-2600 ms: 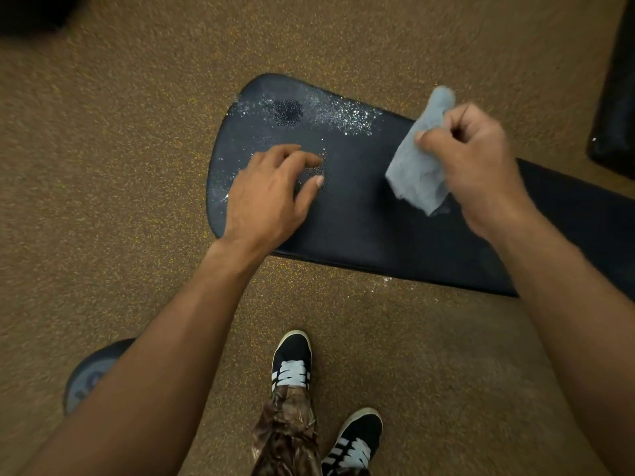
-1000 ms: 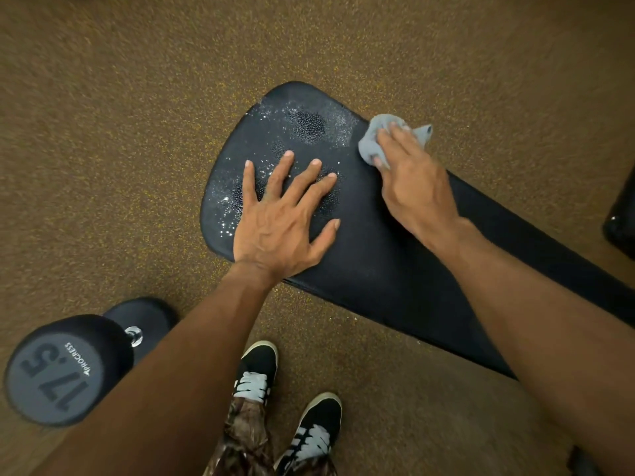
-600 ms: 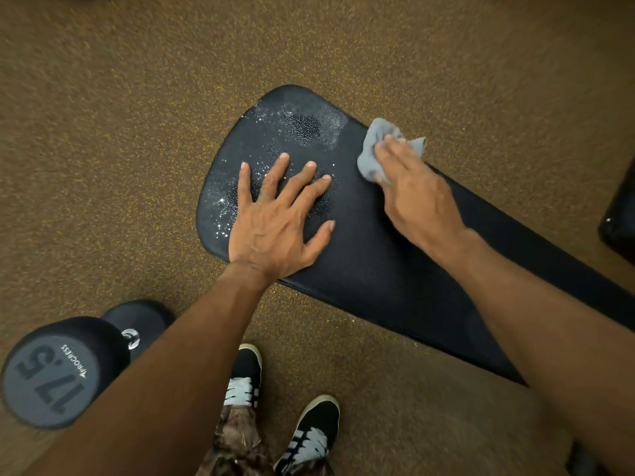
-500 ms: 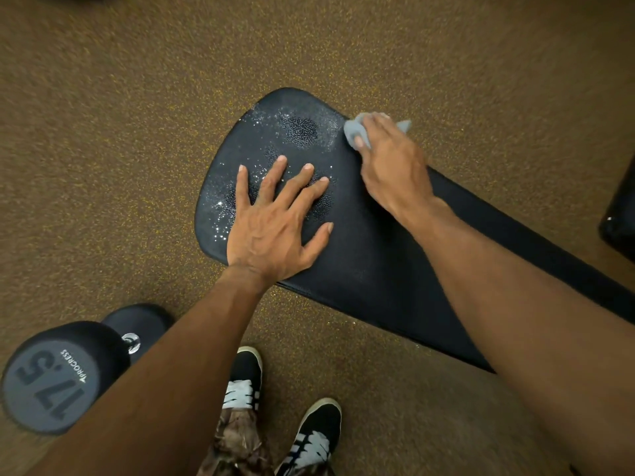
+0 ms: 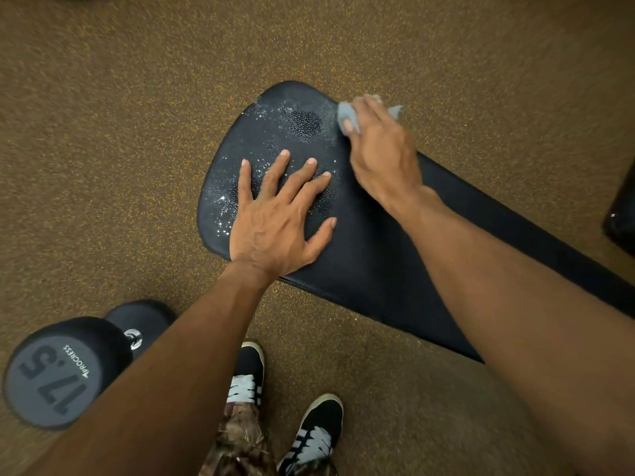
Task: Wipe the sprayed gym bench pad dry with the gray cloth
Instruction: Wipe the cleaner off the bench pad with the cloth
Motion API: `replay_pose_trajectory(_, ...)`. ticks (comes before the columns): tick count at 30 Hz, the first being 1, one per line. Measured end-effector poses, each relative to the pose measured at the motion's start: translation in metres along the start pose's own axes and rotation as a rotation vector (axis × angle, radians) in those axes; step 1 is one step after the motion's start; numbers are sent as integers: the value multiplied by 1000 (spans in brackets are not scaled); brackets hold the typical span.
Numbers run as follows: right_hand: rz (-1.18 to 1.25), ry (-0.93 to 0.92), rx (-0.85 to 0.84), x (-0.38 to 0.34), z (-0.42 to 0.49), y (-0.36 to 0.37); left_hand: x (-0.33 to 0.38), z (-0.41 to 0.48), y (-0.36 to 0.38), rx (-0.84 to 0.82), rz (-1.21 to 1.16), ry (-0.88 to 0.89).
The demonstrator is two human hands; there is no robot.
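The black bench pad (image 5: 371, 255) runs from the upper middle down to the right edge of the head view. Its rounded far end glistens with spray droplets (image 5: 302, 123). My left hand (image 5: 278, 218) lies flat on the wet end with fingers spread. My right hand (image 5: 381, 149) presses the bunched gray cloth (image 5: 347, 115) onto the pad's far edge, to the right of the wettest patch. Most of the cloth is hidden under my fingers; a corner sticks out past them on the right.
A black dumbbell (image 5: 65, 369) marked 7.5 lies on the brown speckled floor (image 5: 120, 132) at lower left. My two black shoes (image 5: 247, 376) stand below the pad. A dark object (image 5: 622, 214) sits at the right edge.
My right hand brought the cloth down onto the pad and has slid it left along the far edge toward the wet patch. My left hand went flat and has stayed put.
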State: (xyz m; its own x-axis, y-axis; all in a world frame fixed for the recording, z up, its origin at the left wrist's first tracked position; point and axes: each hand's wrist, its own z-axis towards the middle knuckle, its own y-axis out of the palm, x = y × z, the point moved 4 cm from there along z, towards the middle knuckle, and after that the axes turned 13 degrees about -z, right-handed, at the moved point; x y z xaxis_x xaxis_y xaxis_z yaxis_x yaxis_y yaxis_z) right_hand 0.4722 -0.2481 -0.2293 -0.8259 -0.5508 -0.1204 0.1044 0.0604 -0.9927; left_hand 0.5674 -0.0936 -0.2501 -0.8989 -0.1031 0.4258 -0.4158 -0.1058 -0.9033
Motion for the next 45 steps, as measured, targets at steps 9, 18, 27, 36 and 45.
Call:
replay_pose_trajectory(9, -36, -271, -35, 11, -57, 1, -1, 0, 0, 2, -14, 1)
replay_pose_trajectory(18, 65, -231, 24, -23, -27, 7, -3, -1, 0, 15, -39, -29)
replay_pose_trajectory(27, -65, -137, -33, 15, -18, -14, -3, -3, -2, 92, -123, -31)
replay_pose_trajectory(36, -4, -370, -9, -3, -76, -4, -5, -6, -8, 188, -197, -11)
replay_pose_trajectory(45, 65, -63, 50, 2, -41, -18, -4, -7, -9, 167, -215, -1)
